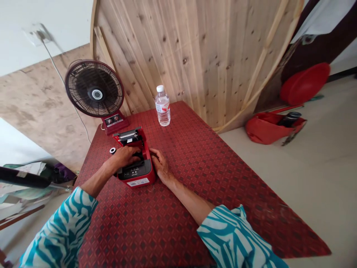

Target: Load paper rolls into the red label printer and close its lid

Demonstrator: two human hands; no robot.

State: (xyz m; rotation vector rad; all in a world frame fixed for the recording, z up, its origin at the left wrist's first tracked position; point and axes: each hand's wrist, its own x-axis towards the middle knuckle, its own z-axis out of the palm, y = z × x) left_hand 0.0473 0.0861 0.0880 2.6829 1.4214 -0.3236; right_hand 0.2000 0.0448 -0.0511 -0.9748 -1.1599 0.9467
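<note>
A red and black label printer (pixel 136 170) stands on the table with its lid (pixel 128 136) tilted up and back. My left hand (pixel 125 155) reaches over its left side into the dark compartment, fingers stretched and apart. Whatever lies under those fingertips is hidden. Against the printer's right wall rests my right hand (pixel 161 163), its fingers extended along the side and not wrapped round anything. A white label (pixel 138 182) is stuck on the near face. Just left of the printer, by my left wrist, a small black round thing with a white ring (pixel 112 150) shows.
A dark red fan (pixel 96 91) stands at the table's back left, its cord running up to a wall socket. Behind the printer is a water bottle (pixel 163 106). Wooden boards (pixel 195 56) lean behind the patterned red table (pixel 189 178). A red bag (pixel 262 130) lies on the floor at right.
</note>
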